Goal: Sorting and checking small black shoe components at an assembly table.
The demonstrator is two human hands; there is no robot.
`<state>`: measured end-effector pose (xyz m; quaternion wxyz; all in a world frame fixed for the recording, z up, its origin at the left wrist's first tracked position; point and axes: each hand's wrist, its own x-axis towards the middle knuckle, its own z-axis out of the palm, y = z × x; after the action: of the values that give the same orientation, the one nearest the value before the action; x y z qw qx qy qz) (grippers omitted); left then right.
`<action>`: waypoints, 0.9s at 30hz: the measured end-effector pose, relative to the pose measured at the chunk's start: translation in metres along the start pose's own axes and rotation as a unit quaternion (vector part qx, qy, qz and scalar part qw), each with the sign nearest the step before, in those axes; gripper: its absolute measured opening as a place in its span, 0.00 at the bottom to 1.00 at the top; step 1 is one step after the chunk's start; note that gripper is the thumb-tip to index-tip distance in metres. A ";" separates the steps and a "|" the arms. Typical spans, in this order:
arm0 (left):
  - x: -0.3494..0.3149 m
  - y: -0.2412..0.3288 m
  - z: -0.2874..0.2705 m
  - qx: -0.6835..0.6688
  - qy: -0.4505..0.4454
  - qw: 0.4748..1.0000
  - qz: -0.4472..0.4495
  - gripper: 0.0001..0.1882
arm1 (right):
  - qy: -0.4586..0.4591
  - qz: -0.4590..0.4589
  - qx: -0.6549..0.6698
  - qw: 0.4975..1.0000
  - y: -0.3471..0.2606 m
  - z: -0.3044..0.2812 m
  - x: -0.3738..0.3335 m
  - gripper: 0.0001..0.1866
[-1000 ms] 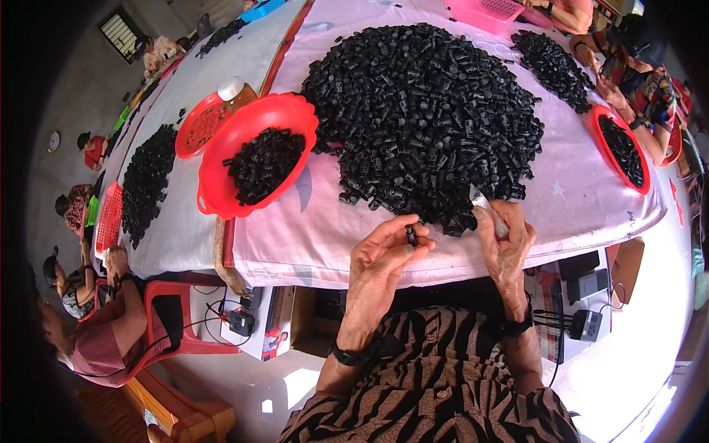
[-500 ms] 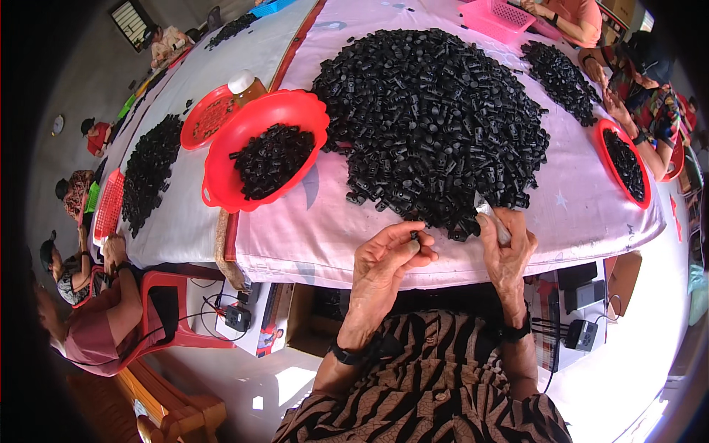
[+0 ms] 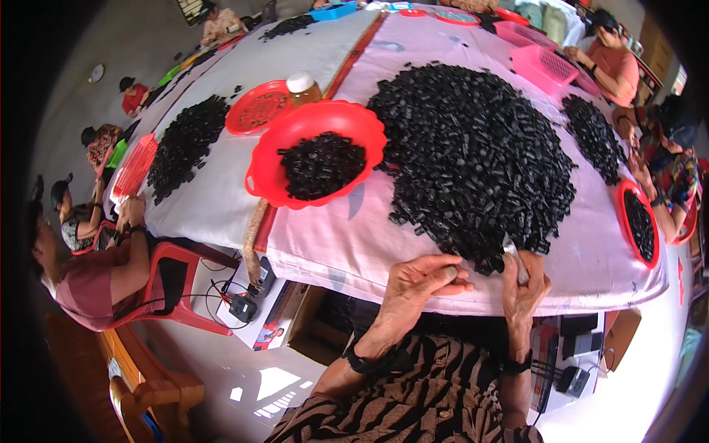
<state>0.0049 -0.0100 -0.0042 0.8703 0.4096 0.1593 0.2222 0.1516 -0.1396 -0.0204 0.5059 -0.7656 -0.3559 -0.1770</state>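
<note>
A big heap of small black plastic parts (image 3: 480,155) lies on the table's pink cloth (image 3: 347,244). At its front edge is my left hand (image 3: 413,292), with thumb and fingers drawn together. Whatever may be pinched there is hidden or too small to make out. Just to the right, my right hand (image 3: 524,288) is closed around a small blade with a pale wrapped handle (image 3: 518,267). The blade's tip points away from me over the near edge of the heap.
A red scalloped basin (image 3: 264,177) with black parts stands left of the heap. Behind it are a red plate (image 3: 240,117) and a white-lidded jar (image 3: 303,90). A red oval tray (image 3: 628,236) is at right, a pink basket (image 3: 545,68) at far right. Co-workers sit around.
The view has swung, so the table appears further right and lower. A small black part visible in my left fingers earlier no longer shows. My right hand keeps hold of the blade.
</note>
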 end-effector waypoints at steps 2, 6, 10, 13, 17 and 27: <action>-0.002 0.001 -0.001 0.017 0.005 1.000 0.016 0.12 | -0.013 0.004 -0.001 1.000 -0.001 0.000 0.000 0.09; -0.007 0.004 0.002 0.051 -0.005 0.999 0.001 0.11 | -0.006 -0.020 -0.001 1.000 0.002 -0.001 -0.004 0.08; -0.008 0.007 -0.008 0.119 0.009 0.992 0.034 0.09 | -0.017 -0.007 0.009 1.000 -0.003 -0.005 -0.006 0.08; -0.007 0.023 -0.017 0.122 0.053 0.983 0.124 0.08 | -0.019 0.001 0.011 1.000 -0.004 -0.006 -0.006 0.08; 0.014 0.077 -0.046 0.185 0.183 0.925 0.277 0.11 | -0.011 0.003 0.006 1.000 0.003 -0.005 -0.006 0.09; 0.026 0.104 -0.044 0.256 0.179 0.916 0.253 0.14 | -0.007 0.009 0.016 1.000 0.002 -0.001 -0.001 0.10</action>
<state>-0.0200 0.0905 0.0484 0.6074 0.5984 0.2550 0.4559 0.1520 -0.1416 -0.0219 0.5170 -0.7619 -0.3555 -0.1609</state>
